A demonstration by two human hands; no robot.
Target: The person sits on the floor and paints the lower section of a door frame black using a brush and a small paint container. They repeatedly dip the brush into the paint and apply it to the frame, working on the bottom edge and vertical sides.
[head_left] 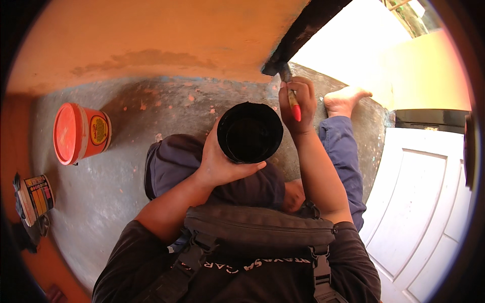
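Note:
My left hand [214, 160] is wrapped round a round container of black paint [250, 132], held in front of my chest with its mouth facing up. In my right hand [301, 106] is a paintbrush [293, 98] with a wooden, red-tipped handle. Its bristle end meets the foot of a black door frame [298, 40], close to the floor. The exact contact of the bristles is hard to make out. Orange wall [166, 35] adjoins the frame on the left.
A red lidded bucket [81, 134] stands on the grey, paint-spotted floor [121, 187] to the left. Farther left is a smaller printed tub [38, 199]. A white panelled door [414, 197] lies to the right. My legs are folded and stretched on the floor.

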